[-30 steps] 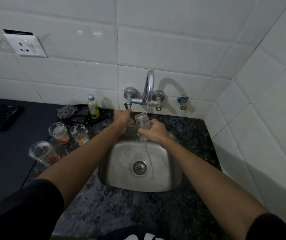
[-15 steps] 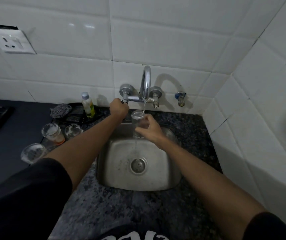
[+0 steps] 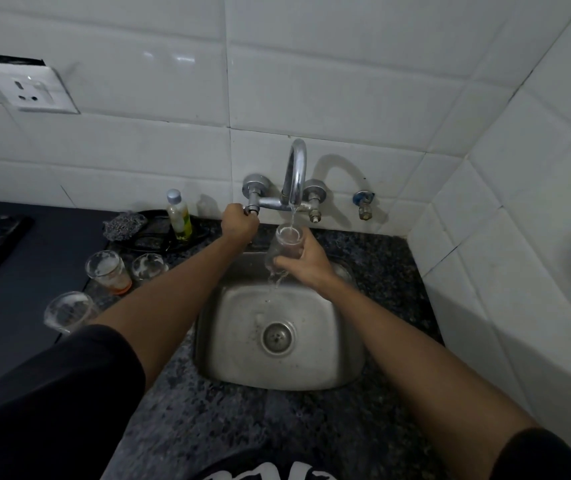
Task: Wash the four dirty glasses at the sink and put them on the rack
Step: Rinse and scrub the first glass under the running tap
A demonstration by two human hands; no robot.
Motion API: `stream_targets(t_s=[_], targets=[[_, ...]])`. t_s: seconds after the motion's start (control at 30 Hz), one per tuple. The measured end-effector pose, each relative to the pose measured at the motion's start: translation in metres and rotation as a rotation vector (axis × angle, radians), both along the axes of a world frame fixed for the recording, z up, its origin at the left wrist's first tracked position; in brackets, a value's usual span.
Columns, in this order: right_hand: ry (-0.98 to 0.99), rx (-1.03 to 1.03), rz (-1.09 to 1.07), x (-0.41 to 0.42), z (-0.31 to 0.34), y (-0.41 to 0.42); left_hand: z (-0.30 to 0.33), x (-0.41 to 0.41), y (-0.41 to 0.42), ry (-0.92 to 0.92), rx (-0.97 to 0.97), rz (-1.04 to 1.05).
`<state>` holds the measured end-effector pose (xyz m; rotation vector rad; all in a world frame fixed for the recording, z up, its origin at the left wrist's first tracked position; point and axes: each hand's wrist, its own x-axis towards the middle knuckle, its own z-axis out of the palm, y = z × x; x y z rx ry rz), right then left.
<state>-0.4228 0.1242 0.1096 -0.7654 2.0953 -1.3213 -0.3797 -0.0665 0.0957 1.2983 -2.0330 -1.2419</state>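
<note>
Right hand (image 3: 306,263) gripped glass (image 3: 286,249) under tap stream; left hand (image 3: 239,223) clenched tap handle (image 3: 252,211). Risk: wet glass slipping into sink (image 3: 346,341), cracking.

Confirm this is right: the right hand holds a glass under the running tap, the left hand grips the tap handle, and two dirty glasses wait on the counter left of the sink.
Not quite: the head view shows three dirty glasses waiting, not two. The rest stands: the right hand holds a glass under the running tap, and the left hand grips the tap handle.
</note>
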Motion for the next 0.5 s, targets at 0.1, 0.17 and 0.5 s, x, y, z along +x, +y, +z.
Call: stream_targets(t_s=[0.1,0.17,0.5], targets=[[0.013,0.005,0.012,0.0,0.002,0.001,0.002,0.002,0.004,-0.048,-0.098,-0.04],[0.024,-0.001,0.017,0.0,0.003,0.002,0.007,0.003,0.009,-0.112,-0.181,-0.08],[0.054,0.011,0.026,-0.003,0.002,0.004,0.017,0.002,0.022,-0.252,-0.338,-0.159]])
